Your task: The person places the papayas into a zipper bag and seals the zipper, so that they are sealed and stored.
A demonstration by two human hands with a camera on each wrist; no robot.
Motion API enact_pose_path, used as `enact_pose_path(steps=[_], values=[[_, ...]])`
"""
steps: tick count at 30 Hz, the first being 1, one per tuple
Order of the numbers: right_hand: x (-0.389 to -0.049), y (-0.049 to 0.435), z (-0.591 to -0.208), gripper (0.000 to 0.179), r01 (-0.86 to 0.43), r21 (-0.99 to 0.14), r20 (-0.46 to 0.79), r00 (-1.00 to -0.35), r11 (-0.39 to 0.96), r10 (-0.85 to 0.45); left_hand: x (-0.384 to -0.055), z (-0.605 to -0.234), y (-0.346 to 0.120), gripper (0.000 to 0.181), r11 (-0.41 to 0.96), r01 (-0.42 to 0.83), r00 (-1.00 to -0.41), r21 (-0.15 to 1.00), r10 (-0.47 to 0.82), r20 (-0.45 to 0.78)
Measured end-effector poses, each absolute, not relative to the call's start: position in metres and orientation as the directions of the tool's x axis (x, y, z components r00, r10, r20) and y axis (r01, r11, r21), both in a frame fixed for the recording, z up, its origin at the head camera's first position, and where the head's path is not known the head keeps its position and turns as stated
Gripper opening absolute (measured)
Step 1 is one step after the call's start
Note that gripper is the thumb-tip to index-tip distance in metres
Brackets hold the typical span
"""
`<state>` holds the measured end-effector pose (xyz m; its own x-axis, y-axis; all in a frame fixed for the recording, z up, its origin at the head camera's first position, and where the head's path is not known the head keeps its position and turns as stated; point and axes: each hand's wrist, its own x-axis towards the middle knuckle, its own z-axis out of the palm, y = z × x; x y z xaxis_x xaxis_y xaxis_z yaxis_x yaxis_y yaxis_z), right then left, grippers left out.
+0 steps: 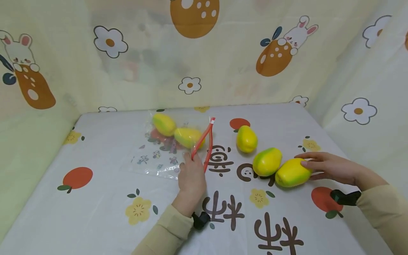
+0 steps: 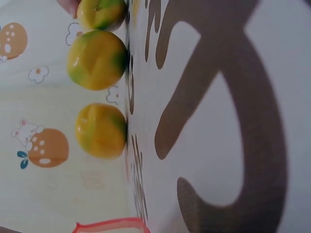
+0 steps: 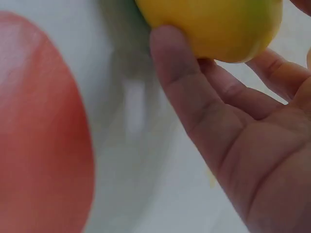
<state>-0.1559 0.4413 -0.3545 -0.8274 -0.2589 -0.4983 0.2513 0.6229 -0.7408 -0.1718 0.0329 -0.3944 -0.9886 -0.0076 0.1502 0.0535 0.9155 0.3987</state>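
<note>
The rightmost mango (image 1: 293,173), yellow with green patches, lies on its side on the tabletop (image 1: 98,216), the right hand (image 1: 336,168) at its right end. That hand holds it with the fingers and thumb spread around the end; the right wrist view shows one fingertip pressed to its skin. Its left end touches the middle mango (image 1: 267,162), and a third mango (image 1: 247,139) sits just beyond that one, a narrow gap between them.

Left of these, a clear plastic bag (image 1: 157,166) with small printed pictures lies flat, two more mangoes (image 1: 164,124) inside it side by side. The bag's red edge strip (image 1: 210,148) stands up in a narrow loop, and the left hand (image 1: 192,177) pinches its near end between bent fingers.

Both wrists carry black mounts (image 1: 200,220) below beige sleeves (image 1: 172,226). Printed apples, yellow flowers and brown characters cover the tabletop; behind it hangs a cream curtain (image 1: 149,81) with rabbits and white flowers.
</note>
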Motion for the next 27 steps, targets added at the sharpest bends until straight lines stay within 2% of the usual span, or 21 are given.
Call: enact_pose_path(steps=[8,15,17,22,27], values=[[-0.147,0.458,-0.365,0.066,0.288,-0.756,-0.513,-0.819,0.588,-0.257,-0.172,-0.394,0.032,0.031,0.911,0.052,-0.987,0.408,-0.014,0.157],[-0.14,0.474,-0.36,0.069,0.315,-0.76,-0.485,-0.857,0.568,-0.175,-0.174,-0.394,0.032,0.031,0.907,0.058,-0.988,0.417,-0.007,0.152],[-0.139,0.478,-0.357,0.062,0.324,-0.78,-0.46,-0.877,0.536,-0.14,-0.174,-0.394,0.032,0.031,0.905,0.056,-0.989,0.421,-0.008,0.148],[-0.142,0.477,-0.345,0.024,0.228,-0.876,-0.298,-0.948,0.425,-0.106,-0.174,-0.394,0.031,0.032,0.893,0.053,-0.987,0.447,-0.02,0.156],[-0.155,0.437,-0.324,0.03,0.125,-0.89,-0.189,-0.976,0.438,-0.106,-0.174,-0.393,0.031,0.035,0.881,0.043,-0.99,0.471,-0.027,0.139]])
